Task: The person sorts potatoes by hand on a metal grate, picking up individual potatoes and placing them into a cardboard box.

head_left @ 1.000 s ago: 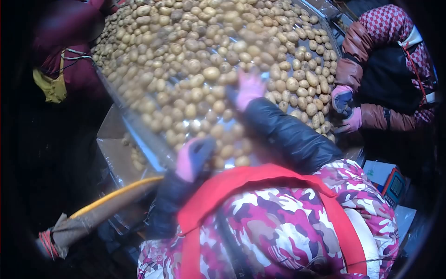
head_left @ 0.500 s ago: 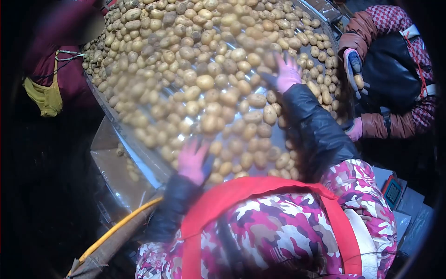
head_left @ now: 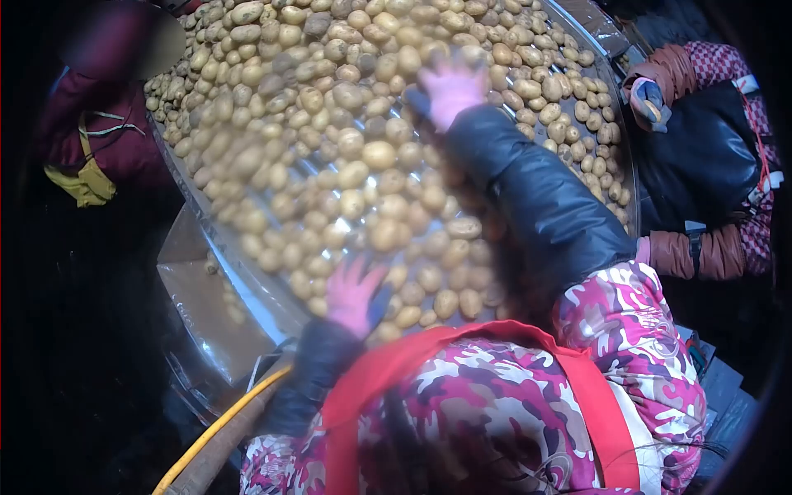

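Note:
Potatoes [head_left: 379, 154] cover a large table with a metal rim [head_left: 191, 200]. My left hand [head_left: 355, 295], in a pink and dark glove, lies over the potatoes near the front edge, its fingers spread and nothing held. Farther back and to the right, my right hand [head_left: 450, 89] rests on the heap in the same kind of glove. Its fingers are spread too, though slightly blurred, and potatoes surround it.
At the right a person in a black apron [head_left: 701, 157] holds a potato in a gloved hand [head_left: 649, 103]. Another person in dark red [head_left: 111, 124] is at the left. A cardboard box [head_left: 198, 305] and a yellow hose [head_left: 219, 425] are at the lower left.
My right hand has moved left and farther back across the potatoes. My left hand has shifted slightly to the right and down. The right-hand person's gloved hand has closed around the potato.

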`<state>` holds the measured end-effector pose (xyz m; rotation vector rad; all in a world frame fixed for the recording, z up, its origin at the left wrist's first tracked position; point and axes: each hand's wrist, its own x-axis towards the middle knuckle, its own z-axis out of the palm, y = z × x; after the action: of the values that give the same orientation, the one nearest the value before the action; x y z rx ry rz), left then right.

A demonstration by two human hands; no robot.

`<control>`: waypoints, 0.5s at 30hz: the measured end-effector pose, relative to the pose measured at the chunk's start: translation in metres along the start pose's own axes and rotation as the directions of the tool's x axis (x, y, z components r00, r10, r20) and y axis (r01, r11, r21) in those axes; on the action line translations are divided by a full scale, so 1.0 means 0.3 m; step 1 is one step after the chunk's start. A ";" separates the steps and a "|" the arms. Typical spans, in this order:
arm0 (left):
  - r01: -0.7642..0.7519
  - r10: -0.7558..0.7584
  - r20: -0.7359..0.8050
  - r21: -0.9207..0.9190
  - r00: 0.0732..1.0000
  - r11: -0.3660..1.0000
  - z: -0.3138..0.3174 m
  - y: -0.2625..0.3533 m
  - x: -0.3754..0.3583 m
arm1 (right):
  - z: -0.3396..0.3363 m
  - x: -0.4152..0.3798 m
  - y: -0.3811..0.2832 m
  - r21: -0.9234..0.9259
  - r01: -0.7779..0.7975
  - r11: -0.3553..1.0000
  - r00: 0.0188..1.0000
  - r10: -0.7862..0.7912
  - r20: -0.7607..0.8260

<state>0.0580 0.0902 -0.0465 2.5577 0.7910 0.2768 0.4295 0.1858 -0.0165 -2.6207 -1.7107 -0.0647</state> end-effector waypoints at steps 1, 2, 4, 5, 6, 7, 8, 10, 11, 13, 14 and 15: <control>0.003 -0.003 0.004 -0.008 1.000 1.000 -0.006 -0.004 -0.003 | 0.009 -0.027 -0.044 -0.054 0.074 0.996 0.997 -0.074 0.010; 0.004 -0.004 0.012 -0.015 1.000 1.000 -0.013 -0.007 -0.003 | 0.037 -0.054 -0.080 -0.105 0.146 0.984 0.989 -0.144 0.026; 0.012 -0.012 0.023 -0.019 1.000 1.000 -0.016 -0.015 0.001 | 0.014 -0.044 -0.136 -0.117 0.228 0.967 0.966 -0.210 0.148; 0.018 -0.017 0.028 -0.022 0.999 1.000 -0.007 -0.020 0.001 | -0.002 -0.020 -0.146 -0.081 0.235 0.969 0.944 -0.208 0.255; 0.020 -0.019 0.036 -0.032 0.999 0.999 0.006 -0.015 -0.002 | -0.019 -0.009 -0.148 -0.050 0.233 0.971 0.910 -0.199 0.364; 0.029 -0.028 0.047 -0.023 0.998 0.999 0.009 -0.006 -0.010 | -0.021 0.004 -0.141 -0.092 0.311 0.946 0.912 -0.269 0.310; 0.028 -0.027 0.051 -0.011 0.998 1.000 0.009 -0.005 -0.010 | -0.023 0.019 -0.151 -0.115 0.318 0.941 0.870 -0.242 0.429; 0.019 -0.017 0.040 -0.040 0.999 0.999 0.005 -0.008 0.010 | -0.011 0.020 -0.123 -0.037 0.285 0.958 0.854 -0.236 0.464; -0.003 0.004 0.035 -0.025 0.999 1.000 0.006 -0.012 0.017 | 0.015 0.015 -0.114 -0.031 0.245 0.969 0.894 -0.213 0.394; -0.036 0.036 0.025 0.006 0.999 0.999 0.008 -0.018 0.011 | 0.057 -0.019 -0.111 -0.010 0.175 0.984 0.953 -0.167 0.254; -0.050 0.050 0.004 -0.039 0.999 0.998 0.011 -0.024 0.011 | 0.071 -0.060 -0.086 0.003 0.186 0.982 0.961 -0.183 0.209; -0.075 0.073 -0.018 -0.081 0.997 0.994 0.023 -0.055 0.013 | 0.085 -0.083 -0.065 0.093 0.135 0.986 0.969 -0.151 0.196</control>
<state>0.0553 0.1020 -0.0599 2.5140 0.6772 0.3450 0.4026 0.1717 -0.0431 -2.5194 -1.9192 0.2734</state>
